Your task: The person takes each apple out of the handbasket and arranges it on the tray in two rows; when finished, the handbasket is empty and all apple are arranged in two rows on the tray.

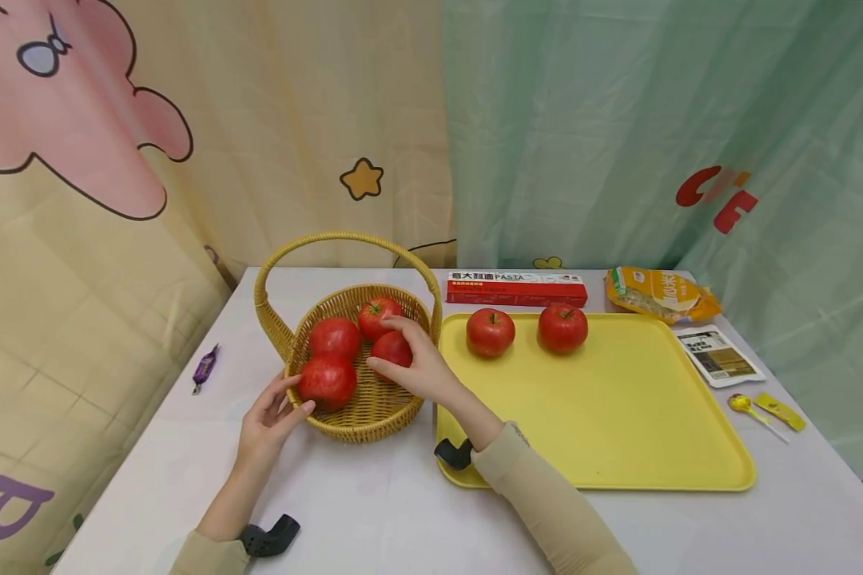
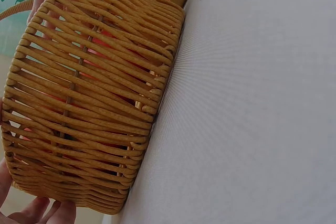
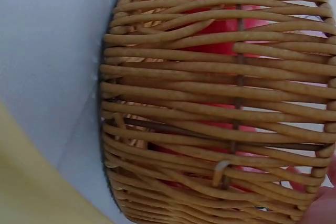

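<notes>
Holding a red apple (image 1: 390, 352) inside the wicker basket (image 1: 363, 432), the right hand (image 1: 423, 369) has its grip partly closed, thumb on the near side and fingers bent over the far side. Take twelve o'clock as the side by the curtain (image 1: 546, 144): this held apple sits at about three o'clock inside the basket. Whether it touches the basket's bottom, I cannot tell. The left hand (image 1: 266, 419) rests at the basket's eight o'clock, its grip loose, thumb and fingers spread against the rim and outer wall.

Three other apples lie in the basket: one (image 1: 379, 318) near one o'clock, one (image 1: 334, 339) at ten and one (image 1: 328, 382) at eight, just beside the left hand. The basket's handle (image 1: 345, 236) arches up over its far side.

At the basket's three o'clock lies a yellow tray (image 1: 618, 415), with two apples on it, one (image 1: 491, 333) at the tray's ten o'clock and one (image 1: 563, 328) near its eleven. Just beyond the tray, a red pasta box (image 1: 516, 290) is at eleven and an orange bag (image 1: 663, 295) at one; a white pouch (image 1: 721, 356) is at two. A purple sweet (image 1: 204, 366) lies on the surface (image 1: 374, 503) at the basket's nine o'clock.
</notes>
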